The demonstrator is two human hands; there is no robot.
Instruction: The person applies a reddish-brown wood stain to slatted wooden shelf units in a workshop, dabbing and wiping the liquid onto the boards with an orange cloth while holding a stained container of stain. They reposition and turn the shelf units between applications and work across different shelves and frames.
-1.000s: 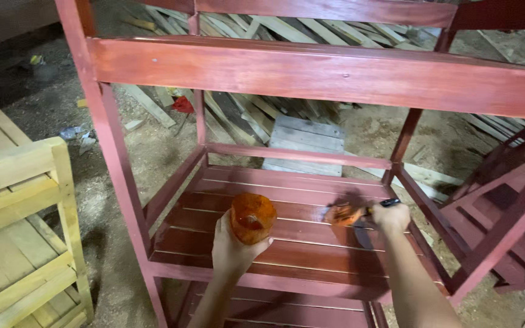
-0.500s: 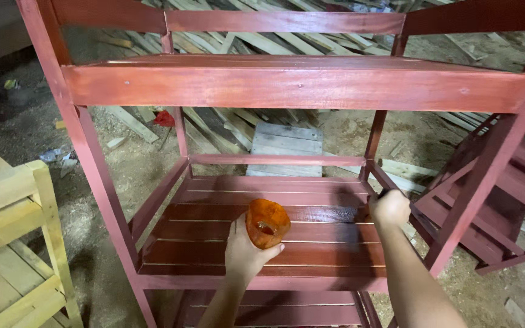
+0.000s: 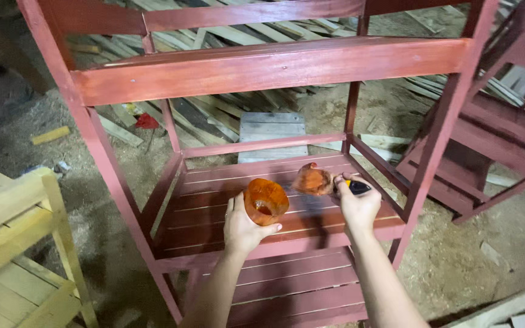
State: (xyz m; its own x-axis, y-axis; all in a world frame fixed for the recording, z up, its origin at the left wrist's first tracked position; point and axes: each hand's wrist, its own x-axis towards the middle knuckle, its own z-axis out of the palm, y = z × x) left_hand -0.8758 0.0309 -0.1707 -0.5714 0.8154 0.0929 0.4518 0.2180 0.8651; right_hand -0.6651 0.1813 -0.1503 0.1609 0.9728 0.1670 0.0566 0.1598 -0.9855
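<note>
Hands work over the slatted middle shelf (image 3: pixel 214 200) of a red-painted wooden rack (image 3: pixel 262 70). The left hand (image 3: pixel 242 228) is wrapped tight around a small orange stain-smeared cup (image 3: pixel 265 201), while the right hand (image 3: pixel 358 205) closes on the dark handle of a stain-soaked brush (image 3: pixel 315 180), its head just beside the cup above the slats.

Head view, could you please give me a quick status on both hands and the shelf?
Left hand grips orange cup. Right hand holds stained brush over slatted shelf of red rack. Nothing between brush and slats.
</note>
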